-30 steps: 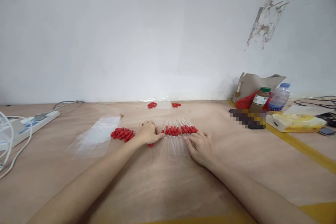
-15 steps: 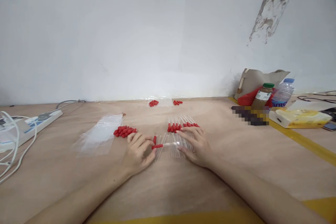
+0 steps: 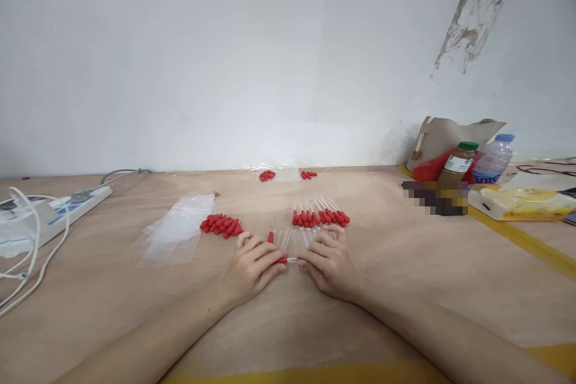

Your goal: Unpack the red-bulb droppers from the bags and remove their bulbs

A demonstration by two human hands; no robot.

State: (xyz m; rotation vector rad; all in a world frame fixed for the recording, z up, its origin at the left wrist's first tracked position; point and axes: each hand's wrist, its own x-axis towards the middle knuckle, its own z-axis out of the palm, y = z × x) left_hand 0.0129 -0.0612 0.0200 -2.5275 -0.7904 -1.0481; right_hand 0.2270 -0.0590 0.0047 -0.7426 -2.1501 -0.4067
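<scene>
My left hand point(image 3: 254, 267) is closed, pinching a red rubber bulb point(image 3: 282, 260) between thumb and fingers. In the fingertips of my right hand point(image 3: 330, 261), also closed, is a thin clear dropper tube point(image 3: 292, 260). The tube lies level between both hands, its left end at the bulb; how deep it sits inside I cannot tell. Loose clear tubes point(image 3: 284, 241) lie just behind the hands, partly covered by them. One red bulb point(image 3: 270, 237) stands beside those tubes. Past my right hand, several droppers with red bulbs point(image 3: 319, 217) lie in a row. A pile of red bulbs point(image 3: 220, 225) touches or nearly touches my left fingers.
Clear plastic bags point(image 3: 177, 228) lie left of the pile. Two small red groups point(image 3: 267, 175) and clear plastic point(image 3: 287, 174) are near the wall. A power strip point(image 3: 85, 204) with cables is far left. Bottles point(image 3: 456, 165), a bag point(image 3: 450, 132) and a tissue pack point(image 3: 522, 204) stand right.
Both hands have come closer together and slightly toward me. The bulb and tube are now gripped between them, and the right fingers have closed on the tube. The view has shifted slightly.
</scene>
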